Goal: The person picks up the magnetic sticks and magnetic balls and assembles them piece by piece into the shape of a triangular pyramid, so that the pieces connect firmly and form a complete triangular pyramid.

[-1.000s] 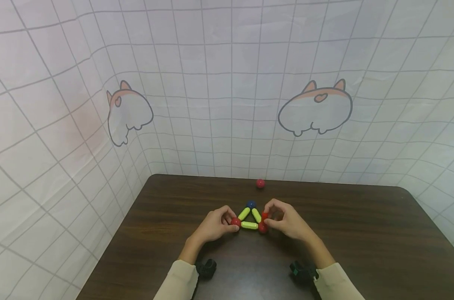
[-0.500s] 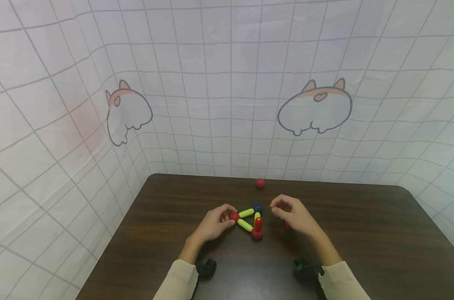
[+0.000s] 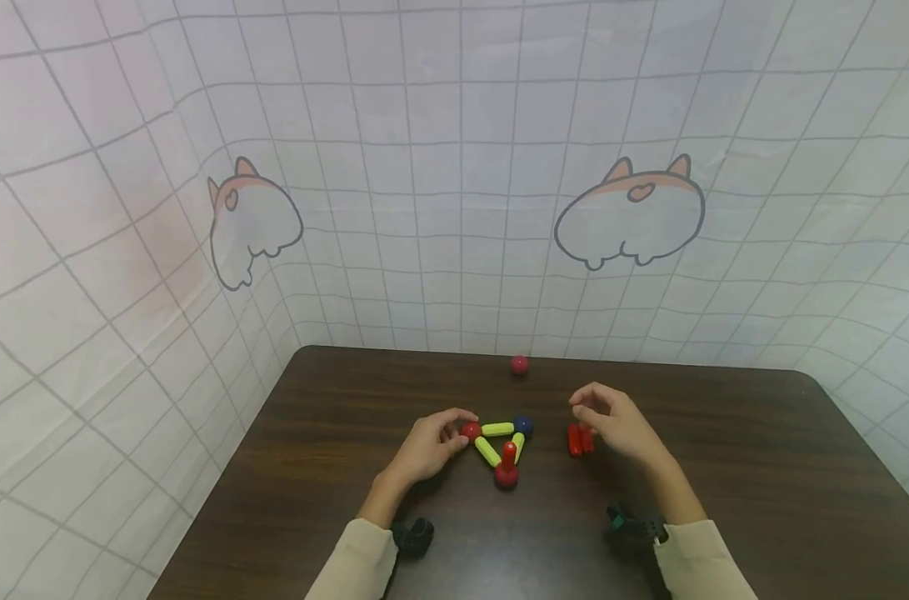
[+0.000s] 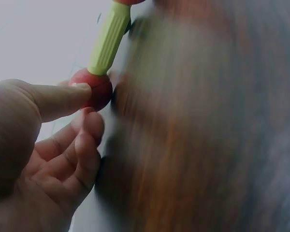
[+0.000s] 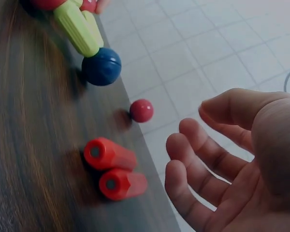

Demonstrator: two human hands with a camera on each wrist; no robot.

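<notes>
My left hand (image 3: pixel 427 446) pinches a red ball (image 4: pixel 99 92) between thumb and fingers. That ball forms the left corner of a triangle of yellow-green rods (image 3: pixel 497 429). A blue ball (image 3: pixel 523 426) makes the far right corner, and another red ball (image 3: pixel 506 477) the near one. From the near ball a red rod (image 3: pixel 509 454) stands up. My right hand (image 3: pixel 619 425) hovers with loosely bent fingers, holding nothing. Closest to it, two red rods (image 5: pixel 113 154) lie side by side on the table, apart from the triangle; the right wrist view shows a grey disc at each one's end.
A loose red ball (image 3: pixel 519 365) sits near the far edge of the dark wooden table (image 3: pixel 334 500). Behind the table hangs a white gridded cloth (image 3: pixel 424 208) with cartoon animal drawings, which also runs along the left side.
The triangle has turned clockwise about the left hand's ball, its blue corner swinging right and its near corner coming closer. My right hand has left the upright red rod and moved right, uncovering two red rods.
</notes>
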